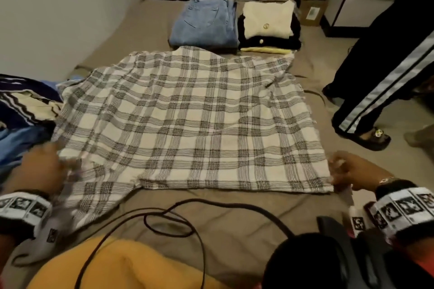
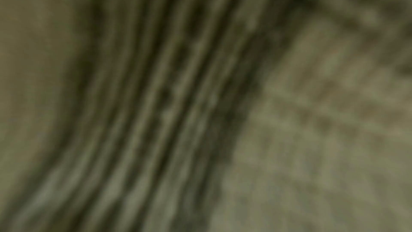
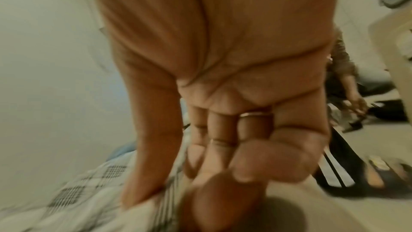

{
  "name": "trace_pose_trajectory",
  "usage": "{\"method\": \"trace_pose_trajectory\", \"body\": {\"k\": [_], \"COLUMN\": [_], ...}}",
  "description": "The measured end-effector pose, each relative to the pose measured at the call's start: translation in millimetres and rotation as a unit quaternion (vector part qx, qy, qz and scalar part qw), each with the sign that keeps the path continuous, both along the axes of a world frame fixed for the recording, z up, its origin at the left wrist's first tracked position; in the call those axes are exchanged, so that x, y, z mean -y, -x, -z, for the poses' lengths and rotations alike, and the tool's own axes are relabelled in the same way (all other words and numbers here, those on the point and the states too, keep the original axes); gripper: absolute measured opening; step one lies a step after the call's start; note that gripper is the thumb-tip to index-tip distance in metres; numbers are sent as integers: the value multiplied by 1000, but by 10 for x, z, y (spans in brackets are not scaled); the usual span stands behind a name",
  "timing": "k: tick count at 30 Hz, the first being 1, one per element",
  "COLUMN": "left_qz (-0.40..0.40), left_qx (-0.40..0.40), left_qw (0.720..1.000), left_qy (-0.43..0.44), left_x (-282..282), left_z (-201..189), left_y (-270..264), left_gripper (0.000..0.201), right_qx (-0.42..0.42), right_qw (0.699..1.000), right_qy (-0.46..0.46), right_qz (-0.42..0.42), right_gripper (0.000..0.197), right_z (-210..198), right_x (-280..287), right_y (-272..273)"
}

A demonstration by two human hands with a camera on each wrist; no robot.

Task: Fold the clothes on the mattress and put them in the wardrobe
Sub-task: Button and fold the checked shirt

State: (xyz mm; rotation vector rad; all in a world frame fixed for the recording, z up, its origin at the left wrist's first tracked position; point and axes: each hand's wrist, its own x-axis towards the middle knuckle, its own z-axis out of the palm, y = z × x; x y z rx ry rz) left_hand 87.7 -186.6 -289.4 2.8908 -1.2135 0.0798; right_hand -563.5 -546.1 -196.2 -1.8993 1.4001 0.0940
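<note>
The mattress (image 1: 145,21), covered in a brown sheet, filled most of the head view. A large grey-and-white checked cloth (image 1: 187,119) lay spread flat across its middle. Beyond the cloth's far edge sat folded blue jeans (image 1: 204,23), and just to their right a stack of folded clothes (image 1: 269,28), cream on top, black beneath, pale yellow lowest. A heap of unfolded clothes (image 1: 21,110) lay at the mattress's left side, touching the checked cloth. A second person's leg (image 1: 380,70) in dark striped trousers stood on the floor to the right. A dark cable (image 1: 178,216) looped over the near sheet. The right hand (image 1: 352,171) pinched the cloth's near right corner, thumb and fingers closed on the fabric. The left hand (image 1: 42,166) was at the near left edge, blurred; its grip could not be determined. The left wrist view showed only blurred fabric.
</note>
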Motion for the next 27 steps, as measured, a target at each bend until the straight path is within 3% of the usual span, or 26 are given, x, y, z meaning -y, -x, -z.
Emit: {"method": "trace_pose_trajectory", "body": {"k": [1,2,4,5,7,8,11,14,16,18,20,21,23,27], "left_qz": [59,147,298,324,324,292,214,206,198,165,143,141,146,104], "left_qx": [38,20,-42,-74,-96,-101,-121,-154,-224,-296,-237,-183,-112,-102], "left_qw": [997,987,953,942,928,927,935,919,904,918,958,972,982,984], "left_qy": [41,62,34,-35,-156,-214,-257,-297,-307,-205,-69,-45,-49,-105], "left_x": [289,409,534,521,479,421,268,184,221,303,429,510,743,1120], "left_z": [-520,-777,-1052,-1003,-880,-813,-773,-803,-860,-975,-1084,-1111,-1118,-893], "left_y": [702,1137,1709,1713,1736,1706,1674,1722,1750,1602,1298,1146,964,570], "left_gripper": [40,30,35,45,60,56,34,35,34,53,62,56,36,55], "right_qx": [-61,-103,-133,-150,-233,-270,-333,-321,-332,-309,-257,-235,-219,-255], "right_qw": [994,977,934,902,826,802,772,765,764,791,840,859,867,883], "right_qy": [85,173,247,258,253,253,225,168,119,95,101,126,190,162], "right_qz": [-21,-71,-221,-312,-446,-469,-493,-532,-540,-519,-467,-438,-405,-359], "right_gripper": [35,36,28,25,29,30,28,26,25,19,13,25,55,85], "right_z": [-81,-147,-245,-237,-89,-42,19,125,276,344,90,-35,-108,224], "right_x": [0,-33,-164,-227,-331,-344,-292,-272,-140,197,373,429,522,733], "right_y": [-48,-123,-345,-445,-575,-589,-586,-509,-440,-523,-835,-1014,-1383,-1510]}}
